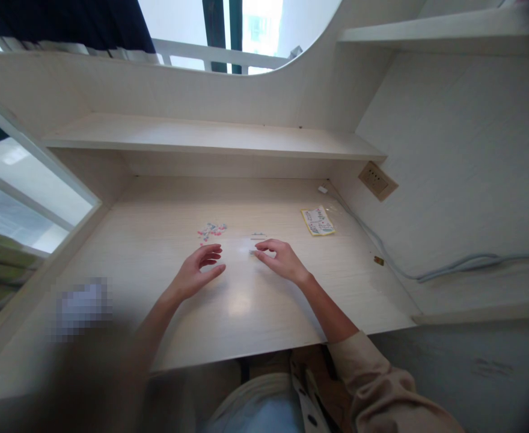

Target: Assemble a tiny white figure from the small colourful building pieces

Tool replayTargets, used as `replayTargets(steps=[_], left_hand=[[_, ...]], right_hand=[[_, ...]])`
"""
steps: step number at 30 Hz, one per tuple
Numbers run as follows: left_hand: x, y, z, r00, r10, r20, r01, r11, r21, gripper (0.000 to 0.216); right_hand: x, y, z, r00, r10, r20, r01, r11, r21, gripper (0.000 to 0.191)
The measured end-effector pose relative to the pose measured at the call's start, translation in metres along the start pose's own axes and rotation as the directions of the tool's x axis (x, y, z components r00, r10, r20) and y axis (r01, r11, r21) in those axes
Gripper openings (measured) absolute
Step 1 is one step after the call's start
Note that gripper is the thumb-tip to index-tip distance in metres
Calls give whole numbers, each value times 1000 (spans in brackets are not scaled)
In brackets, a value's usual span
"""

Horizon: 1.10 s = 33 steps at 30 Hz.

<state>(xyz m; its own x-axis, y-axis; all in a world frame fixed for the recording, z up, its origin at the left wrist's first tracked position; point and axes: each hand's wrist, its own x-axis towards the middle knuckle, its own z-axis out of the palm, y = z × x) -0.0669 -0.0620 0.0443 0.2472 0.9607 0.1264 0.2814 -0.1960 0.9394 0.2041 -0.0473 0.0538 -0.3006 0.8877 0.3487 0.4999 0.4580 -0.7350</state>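
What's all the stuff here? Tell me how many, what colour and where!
Desk: one, pale wood, centre.
Tiny pieces: many, pink and bluish, left of desk centre.
Thin strips: a few, greyish, desk centre.
Printed sheet: one, white, yellow-edged, desk right.
White thing: one, back right corner.
Brownish thing: one, by right wall.
Cable: one or more, grey, right wall.
Socket plate: one, beige, right wall.
Shelves: two, pale, back and upper right.
Cloths: two, dark blue and green, left.
Pixelated patch: one, whitish, left.
Sleeve: one, tan, lower right.
Left hand: one, open, over desk.
Right hand: one, fingertips at a pale piece.
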Motion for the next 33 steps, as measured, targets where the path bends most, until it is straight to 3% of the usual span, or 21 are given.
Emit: replayTargets(steps=[14,33], left_hand=[[28,1,35,993,25,111,-25,1000,2,52],[37,-6,40,991,12,137,-11,1000,-9,52]], right_hand=[[-21,14,-32,994,94,-62,-97,993,-59,23],[-24,27,-30,990,127,-55,-129,991,-39,22]])
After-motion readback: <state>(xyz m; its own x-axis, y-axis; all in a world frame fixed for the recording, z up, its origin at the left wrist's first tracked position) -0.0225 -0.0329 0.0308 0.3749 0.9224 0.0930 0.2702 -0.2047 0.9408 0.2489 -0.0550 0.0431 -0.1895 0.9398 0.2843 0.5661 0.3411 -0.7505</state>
